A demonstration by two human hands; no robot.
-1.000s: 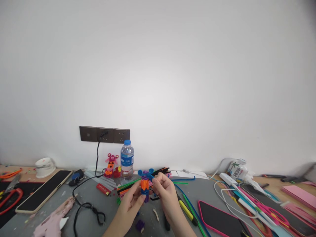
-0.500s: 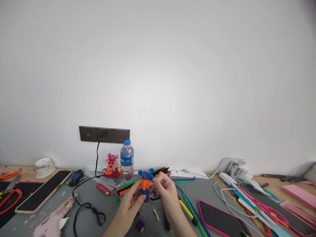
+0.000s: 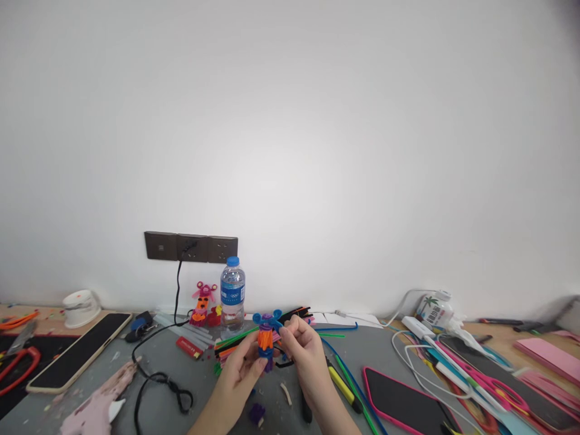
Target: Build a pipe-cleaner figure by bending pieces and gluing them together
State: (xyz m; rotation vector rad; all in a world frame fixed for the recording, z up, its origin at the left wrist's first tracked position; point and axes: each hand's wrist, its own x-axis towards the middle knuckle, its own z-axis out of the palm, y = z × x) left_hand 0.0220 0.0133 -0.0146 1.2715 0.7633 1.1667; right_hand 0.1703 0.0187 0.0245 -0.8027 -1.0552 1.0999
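Note:
Between my hands is a small pipe-cleaner figure with an orange middle, a blue and purple base and curled blue loops on top. My left hand grips its lower part between thumb and fingers. My right hand pinches the blue loop on the figure's right side, its fingertips partly hiding that loop. Behind the hands lies a bundle of coloured pipe cleaners. A similar pink and orange figure stands near the wall, left of a water bottle.
A black cable runs from the wall socket across the table. A phone lies left, a pink-edged phone right. Also around are a yellow cutter, red-handled scissors, pink scissors and a glue gun.
Almost nothing differs. Both hands keep hold of the figure in nearly the same pose, and the whole view has shifted very slightly.

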